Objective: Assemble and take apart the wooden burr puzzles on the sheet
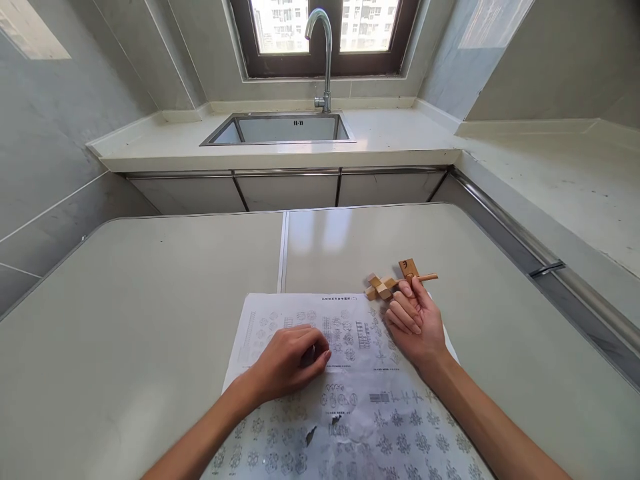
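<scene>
A large printed sheet (350,387) with small diagrams lies on the pale table. My left hand (295,357) rests on its upper left part, fingers curled together; whether anything is inside them is hidden. Near the sheet's top right corner, my right hand (413,313) is turned partly palm up, thumb and forefinger pinched on a wooden piece (409,268) with a dark mark and a thin stick pointing right. Just left of those fingertips sits a small interlocking wooden puzzle (381,287) made of light blocks.
The table (150,300) has a seam (283,250) running down its middle. Behind it are a white counter (390,133), a sink (280,128), a tall faucet (327,60) and a window. Another counter (560,180) runs along the right.
</scene>
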